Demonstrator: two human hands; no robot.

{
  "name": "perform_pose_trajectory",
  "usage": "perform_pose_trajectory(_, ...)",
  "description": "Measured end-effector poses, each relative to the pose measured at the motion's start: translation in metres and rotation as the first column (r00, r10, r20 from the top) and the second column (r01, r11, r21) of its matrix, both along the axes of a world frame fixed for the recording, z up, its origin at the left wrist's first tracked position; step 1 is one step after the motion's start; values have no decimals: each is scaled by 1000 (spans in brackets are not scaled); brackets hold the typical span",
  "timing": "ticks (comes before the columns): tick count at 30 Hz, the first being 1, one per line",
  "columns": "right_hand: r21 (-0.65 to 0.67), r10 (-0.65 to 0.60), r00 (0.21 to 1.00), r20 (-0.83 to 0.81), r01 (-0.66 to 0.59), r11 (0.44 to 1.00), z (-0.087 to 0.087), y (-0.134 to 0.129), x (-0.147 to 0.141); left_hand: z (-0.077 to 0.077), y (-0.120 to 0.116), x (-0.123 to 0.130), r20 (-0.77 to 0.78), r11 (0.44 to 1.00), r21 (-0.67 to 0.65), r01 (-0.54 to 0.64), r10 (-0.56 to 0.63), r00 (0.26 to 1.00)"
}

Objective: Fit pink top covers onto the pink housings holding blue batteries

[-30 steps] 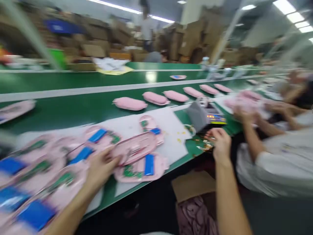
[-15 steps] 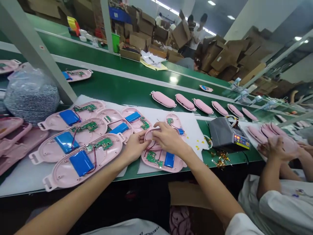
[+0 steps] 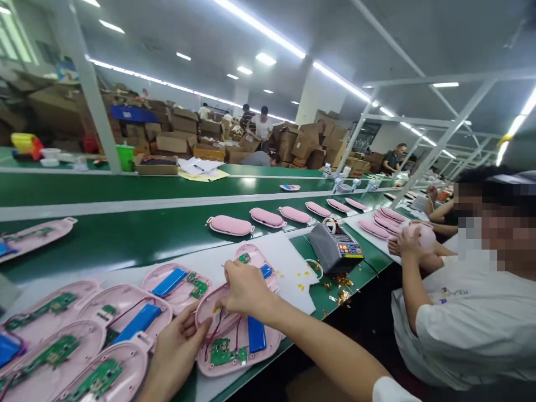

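Your left hand (image 3: 178,346) clamps the rim of a pink half-shell (image 3: 228,325) between thumb and fingers, left of the grey machine (image 3: 330,248) and nearer to you. Your right hand (image 3: 249,290) is over the half-shell's inside, fingers drawn together; whether they grip the yellow piece (image 3: 215,309) at their tips, you cannot tell. The half-shell overlaps an open housing (image 3: 272,338) containing a green board (image 3: 221,352) and a blue battery (image 3: 256,335). Further left of the machine, more housings (image 3: 111,296) lie on the desk (image 3: 96,234). Amber strips (image 3: 344,296) lie just in front of the machine. To its right, a co-worker's hands (image 3: 408,240) hold a pink part (image 3: 427,237). Behind it, closed pink cases (image 3: 230,224) form a row; cartons (image 3: 307,142) are piled farther back.
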State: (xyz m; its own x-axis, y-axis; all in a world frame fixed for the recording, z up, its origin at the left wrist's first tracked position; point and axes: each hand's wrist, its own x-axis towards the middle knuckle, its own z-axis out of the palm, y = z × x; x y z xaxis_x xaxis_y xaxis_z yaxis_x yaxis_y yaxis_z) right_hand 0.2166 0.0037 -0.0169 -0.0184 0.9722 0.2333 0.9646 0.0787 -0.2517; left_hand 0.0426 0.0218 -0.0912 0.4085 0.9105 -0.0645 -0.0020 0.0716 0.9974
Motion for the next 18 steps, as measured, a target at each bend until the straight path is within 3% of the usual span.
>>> perform_pose_trajectory(3, -46, 28, 1000, 9, -28, 999, 8, 2, 8, 2, -2, 1, -31, 1000, 10, -9, 9, 999)
perform_pose_trajectory(5, -133, 172, 985, 8, -170, 977, 13, 6, 20, 4, -3, 1, -54, 999, 45, -2, 5, 999)
perform_pose_trajectory(8, -250, 365, 930, -41, -363, 897, 16, 10, 40, 9, -4, 1, -99, 992, 121, 18, -6, 995)
perform_pose_trajectory(13, -180, 385, 918, -92, -396, 901, 11, 11, 46, 27, 3, 3, -314, 936, 325, 138, -31, 949)
perform_pose_trajectory(18, -170, 365, 925, -103, -378, 910, 8, 9, 39, 37, 5, 6, -395, 886, 424, 186, -4, 919)
